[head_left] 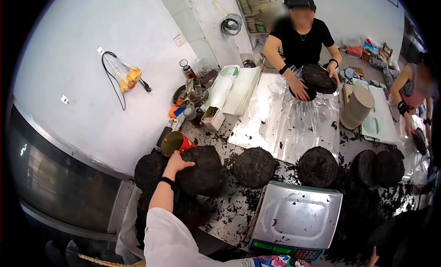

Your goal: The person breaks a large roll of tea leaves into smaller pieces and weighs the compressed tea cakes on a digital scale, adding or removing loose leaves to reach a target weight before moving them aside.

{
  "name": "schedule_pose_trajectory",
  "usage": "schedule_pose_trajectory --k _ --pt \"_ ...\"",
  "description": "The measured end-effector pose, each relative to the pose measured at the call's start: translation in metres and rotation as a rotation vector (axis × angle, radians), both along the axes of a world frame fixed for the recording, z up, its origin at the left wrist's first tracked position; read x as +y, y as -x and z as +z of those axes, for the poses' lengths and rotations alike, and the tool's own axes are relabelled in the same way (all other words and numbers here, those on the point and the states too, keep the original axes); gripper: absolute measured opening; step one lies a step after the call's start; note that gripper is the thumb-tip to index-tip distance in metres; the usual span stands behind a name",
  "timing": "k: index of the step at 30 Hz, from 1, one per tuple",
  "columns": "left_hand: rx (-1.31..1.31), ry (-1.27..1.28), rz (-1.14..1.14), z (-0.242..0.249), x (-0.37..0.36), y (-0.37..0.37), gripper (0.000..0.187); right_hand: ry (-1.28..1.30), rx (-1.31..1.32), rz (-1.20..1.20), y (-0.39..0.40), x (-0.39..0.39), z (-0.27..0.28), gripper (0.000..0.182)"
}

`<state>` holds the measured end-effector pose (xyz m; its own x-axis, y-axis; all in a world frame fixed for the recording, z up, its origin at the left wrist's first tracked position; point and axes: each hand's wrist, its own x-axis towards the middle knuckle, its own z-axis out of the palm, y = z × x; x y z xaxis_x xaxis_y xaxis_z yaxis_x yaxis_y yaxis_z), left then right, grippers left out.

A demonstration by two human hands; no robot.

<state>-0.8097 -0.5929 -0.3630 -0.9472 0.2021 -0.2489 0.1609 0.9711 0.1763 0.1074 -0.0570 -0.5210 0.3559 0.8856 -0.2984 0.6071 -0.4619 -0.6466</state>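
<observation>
My left hand (175,165), in a white sleeve with a black wristband, grips the left edge of a large round cake of dark pressed flakes (202,171). Its thumb lies over the top of the cake, and the other fingers are partly hidden. Just beyond my fingers a red tin (177,144) lies tipped, its mouth facing me. Another dark round cake (150,169) is left of my hand, and one more (253,167) lies to the right on the table. My right hand is out of view.
A digital scale (296,216) with a bare metal pan stands before me, loose flakes around it. Across the table a person (303,42) handles a dark cake over plastic bags (294,124). Another person (413,90) works at far right. A beige cylinder (357,107) stands near paper stacks.
</observation>
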Motion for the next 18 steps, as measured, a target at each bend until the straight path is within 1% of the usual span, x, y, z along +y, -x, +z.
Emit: schedule_pose_trajectory --k 1,2,3,4,5,7,8,9,10,11,12,13,14,15,17,18 --pt "0.074 0.002 -0.016 -0.015 -0.007 -0.003 0.098 0.033 0.088 -0.083 -0.001 0.004 -0.01 0.064" --pt "0.005 0.021 0.001 -0.007 0.001 -0.017 0.1 0.066 0.17 -0.164 -0.005 0.015 -0.021 0.064" --pt "-0.043 0.007 0.048 0.011 0.013 -0.036 0.096 0.099 0.246 -0.244 -0.014 0.02 -0.033 0.066" --pt "0.06 -0.021 0.063 0.012 0.018 -0.052 0.091 -0.102 -0.045 -0.204 -0.008 0.016 -0.038 0.055" --pt "0.162 -0.052 0.076 0.011 0.02 -0.065 0.086 -0.095 -0.184 -0.163 -0.004 0.02 -0.039 0.057" --pt "0.36 0.072 0.138 0.009 0.028 -0.081 0.078 -0.077 -0.459 -0.089 -0.004 0.017 -0.036 0.06" --pt "0.461 0.13 0.163 0.008 0.032 -0.086 0.075 -0.1 -0.358 0.005 -0.015 0.019 -0.041 0.063" --pt "0.514 0.091 0.116 0.006 0.029 -0.087 0.072 -0.124 -0.255 0.096 -0.027 0.02 -0.044 0.066" --pt "0.565 0.053 0.069 0.005 0.02 -0.084 0.07 -0.087 -0.419 0.052 -0.018 0.015 -0.029 0.069" --pt "0.613 0.015 0.021 0.007 0.012 -0.082 0.068 -0.071 -0.562 0.086 -0.001 0.007 -0.005 0.07" --pt "0.48 -0.188 0.034 0.024 0.012 -0.086 0.063 -0.004 -0.556 0.081 0.004 0.008 0.005 0.064" --pt "0.467 -0.225 0.055 0.036 0.01 -0.085 0.062 -0.008 -0.285 0.076 -0.011 0.014 -0.012 0.06" --pt "0.43 -0.369 0.113 0.036 -0.002 -0.076 0.058 -0.015 -0.014 0.074 -0.034 0.033 -0.042 0.056" --pt "0.392 -0.511 0.176 0.036 -0.014 -0.067 0.055 -0.024 0.259 0.075 -0.05 0.043 -0.06 0.052" --pt "-0.27 -1.16 0.415 0.051 -0.029 -0.067 0.047 -0.043 0.412 0.099 -0.045 0.042 -0.055 0.044" --pt "-0.39 -1.288 0.42 0.063 -0.014 -0.096 0.041 -0.056 0.49 0.106 -0.043 0.04 -0.051 0.04"
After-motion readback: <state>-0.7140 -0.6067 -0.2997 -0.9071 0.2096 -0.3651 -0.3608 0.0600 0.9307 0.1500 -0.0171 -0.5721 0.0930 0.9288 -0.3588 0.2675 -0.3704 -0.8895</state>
